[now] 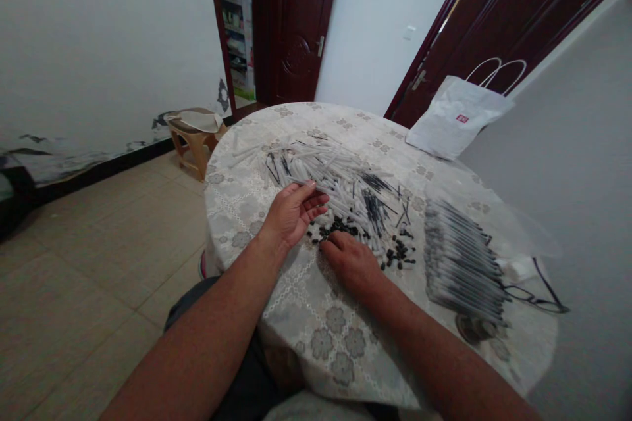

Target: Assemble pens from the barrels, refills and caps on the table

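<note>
My left hand (pixel 297 212) is raised over the near side of a heap of whitish pen barrels (pixel 340 161). Its thumb and forefinger pinch what looks like one slim pale pen barrel (pixel 295 180), while the other fingers curl loosely. Palm down, my right hand (pixel 354 262) rests at the edge of a pile of small black caps (pixel 340 227). The fingers there are bent together, and their tips are hidden among the caps. Thin black refills (pixel 376 210) lie among the barrels, just beyond the right hand.
A stack of pens (pixel 459 260) lies on the right side of the round table with its patterned cloth (pixel 340 335). Beside it are glasses (pixel 536 299) and a small round object (pixel 474 327). A white paper bag (pixel 457 118) stands at the back right; a stool (pixel 195 145) is beyond the table's left.
</note>
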A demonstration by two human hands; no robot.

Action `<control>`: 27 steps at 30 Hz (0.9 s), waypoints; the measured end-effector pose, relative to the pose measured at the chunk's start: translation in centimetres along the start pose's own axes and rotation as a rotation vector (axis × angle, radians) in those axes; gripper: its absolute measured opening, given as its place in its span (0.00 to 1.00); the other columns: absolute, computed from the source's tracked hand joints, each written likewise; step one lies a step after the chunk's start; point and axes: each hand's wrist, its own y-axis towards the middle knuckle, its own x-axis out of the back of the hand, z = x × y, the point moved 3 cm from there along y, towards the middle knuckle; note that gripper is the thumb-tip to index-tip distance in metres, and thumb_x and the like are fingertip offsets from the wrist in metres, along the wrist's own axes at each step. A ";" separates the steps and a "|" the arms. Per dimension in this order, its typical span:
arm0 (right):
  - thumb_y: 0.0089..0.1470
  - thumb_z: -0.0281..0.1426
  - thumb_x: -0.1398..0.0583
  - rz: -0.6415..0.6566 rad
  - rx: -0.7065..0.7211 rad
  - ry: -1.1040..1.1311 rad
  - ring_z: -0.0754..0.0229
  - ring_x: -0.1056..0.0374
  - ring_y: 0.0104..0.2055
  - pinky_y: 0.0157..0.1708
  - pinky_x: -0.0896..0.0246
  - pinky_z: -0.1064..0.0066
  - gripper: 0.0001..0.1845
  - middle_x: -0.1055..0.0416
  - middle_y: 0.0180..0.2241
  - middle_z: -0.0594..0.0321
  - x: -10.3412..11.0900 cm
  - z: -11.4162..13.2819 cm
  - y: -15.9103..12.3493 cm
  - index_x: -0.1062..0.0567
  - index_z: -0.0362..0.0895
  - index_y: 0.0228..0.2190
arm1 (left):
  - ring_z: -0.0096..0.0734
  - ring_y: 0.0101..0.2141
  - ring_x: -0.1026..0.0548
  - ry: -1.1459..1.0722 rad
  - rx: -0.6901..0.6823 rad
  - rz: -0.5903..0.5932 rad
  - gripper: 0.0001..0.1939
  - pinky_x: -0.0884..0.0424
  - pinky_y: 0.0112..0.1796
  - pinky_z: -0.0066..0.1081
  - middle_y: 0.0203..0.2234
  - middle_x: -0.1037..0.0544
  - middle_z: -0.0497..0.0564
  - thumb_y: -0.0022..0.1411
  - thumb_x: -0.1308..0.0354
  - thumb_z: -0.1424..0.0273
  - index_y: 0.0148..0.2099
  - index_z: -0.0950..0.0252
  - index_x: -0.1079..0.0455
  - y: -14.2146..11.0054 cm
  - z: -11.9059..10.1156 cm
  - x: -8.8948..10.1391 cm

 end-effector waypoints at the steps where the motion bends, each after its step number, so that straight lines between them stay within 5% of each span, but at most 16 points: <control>1: 0.64 0.28 0.41 -0.003 0.012 0.006 0.56 0.35 0.44 0.34 0.42 0.71 0.09 0.29 0.43 0.58 0.0 0.0 0.0 0.24 0.48 0.45 | 0.32 0.30 0.19 0.005 -0.001 0.003 0.10 0.22 0.28 0.28 0.29 0.20 0.52 0.58 0.32 0.72 0.37 0.68 0.31 0.0 0.0 0.0; 22: 0.66 0.28 0.42 -0.022 -0.007 0.047 0.56 0.33 0.44 0.35 0.40 0.72 0.05 0.28 0.42 0.56 -0.4 0.0 0.1 0.25 0.46 0.41 | 0.31 0.30 0.19 0.092 0.008 -0.009 0.13 0.23 0.27 0.26 0.31 0.20 0.52 0.56 0.30 0.70 0.37 0.67 0.31 0.3 1.1 0.1; 27: 0.67 0.27 0.48 -0.234 -0.125 0.375 0.57 0.30 0.42 0.40 0.36 0.69 0.10 0.27 0.42 0.55 -0.6 -1.1 -0.2 0.26 0.44 0.44 | 0.33 0.31 0.18 0.120 -0.005 0.025 0.13 0.22 0.28 0.27 0.32 0.19 0.53 0.58 0.30 0.69 0.40 0.67 0.31 0.2 1.2 0.3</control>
